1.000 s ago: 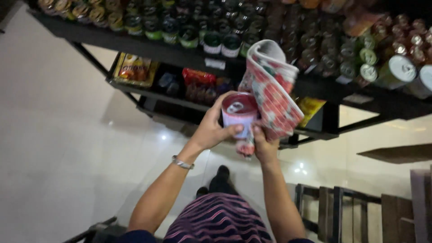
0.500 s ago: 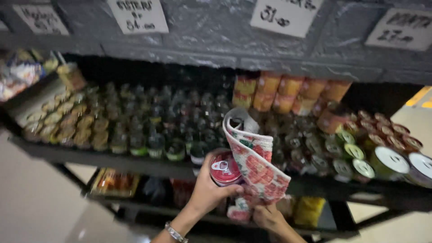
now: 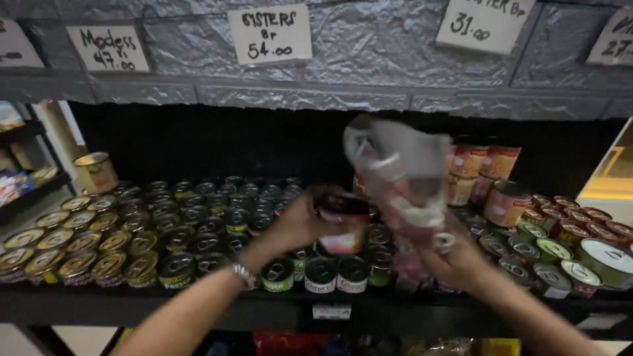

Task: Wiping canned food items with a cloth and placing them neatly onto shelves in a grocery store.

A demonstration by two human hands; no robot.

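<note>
My left hand (image 3: pixel 293 227) grips a round can (image 3: pixel 341 223) with a red and pink label, holding it up in front of the shelf of tinned goods. My right hand (image 3: pixel 455 260) holds a red and white patterned bag (image 3: pixel 402 175), which stands tall and blurred just right of the can. The can sits close against the bag's lower left side. A metal bracelet (image 3: pixel 242 275) circles my left wrist. Both hands hover above the front row of cans.
A dark shelf (image 3: pixel 198 310) carries several rows of flat tins (image 3: pixel 165 227) with ring pulls. Taller orange cans (image 3: pixel 484 165) stand at the back right. Paper price cards (image 3: pixel 270 34) hang on the grey stone-look wall above. Another rack (image 3: pixel 26 178) stands far left.
My view has tilted up from the floor and lower shelves to the tin shelf. Both hands have risen with the can and bag, now in front of the tins.
</note>
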